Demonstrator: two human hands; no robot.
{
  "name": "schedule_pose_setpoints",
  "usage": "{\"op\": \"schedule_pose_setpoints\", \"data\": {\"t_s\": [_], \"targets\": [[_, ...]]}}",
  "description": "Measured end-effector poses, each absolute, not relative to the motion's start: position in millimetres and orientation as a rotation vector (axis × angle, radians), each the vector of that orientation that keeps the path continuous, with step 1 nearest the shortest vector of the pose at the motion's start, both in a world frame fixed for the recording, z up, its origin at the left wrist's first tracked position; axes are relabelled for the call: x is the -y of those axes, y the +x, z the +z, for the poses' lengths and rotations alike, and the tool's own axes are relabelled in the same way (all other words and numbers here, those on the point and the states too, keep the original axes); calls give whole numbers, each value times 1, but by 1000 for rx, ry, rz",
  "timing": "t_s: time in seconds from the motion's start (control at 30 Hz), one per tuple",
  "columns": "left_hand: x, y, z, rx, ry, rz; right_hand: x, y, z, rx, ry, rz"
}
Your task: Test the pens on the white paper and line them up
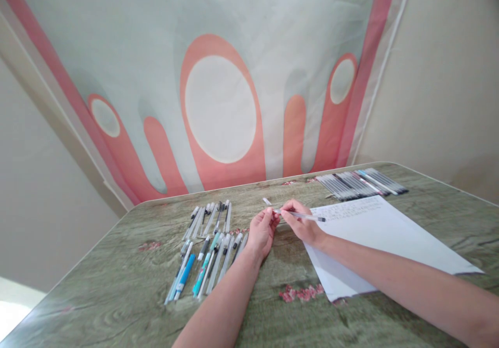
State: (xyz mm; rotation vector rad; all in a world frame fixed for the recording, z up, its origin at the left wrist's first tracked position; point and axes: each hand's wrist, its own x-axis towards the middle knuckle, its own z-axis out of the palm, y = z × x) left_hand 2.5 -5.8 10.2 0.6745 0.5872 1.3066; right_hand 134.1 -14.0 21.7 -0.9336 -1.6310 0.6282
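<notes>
Above the table (109,275), left hand (262,233), right hand (299,225), both gripping a pen (315,218) — paper (384,244) alongside, handwriting (345,211) illegible.

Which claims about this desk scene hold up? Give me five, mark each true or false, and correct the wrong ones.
1. The right hand holds a pen. True.
2. A row of pens lies just beyond the paper. True.
3. The paper is blank. False: writing shows on its far part.
4. Nothing lies left of the hands. False: a blue pen and others lie on the table there.
5. The left hand has its fingers spread wide. False: they are bent.
</notes>
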Motion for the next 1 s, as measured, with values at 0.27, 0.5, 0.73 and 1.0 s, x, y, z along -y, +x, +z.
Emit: {"op": "schedule_pose_setpoints", "data": {"t_s": [0.27,0.5,0.73,1.0], "targets": [[7,2,11,-574,676,1297,15,134,20,1638,-927,603],[7,1,12,-549,588,1254,17,134,22,1657,-921,578],[5,0,7,-494,534,1231,18,134,24,1700,-879,560],[7,-2,10,-529,555,1190,16,135,21,1714,-883,555]]}}
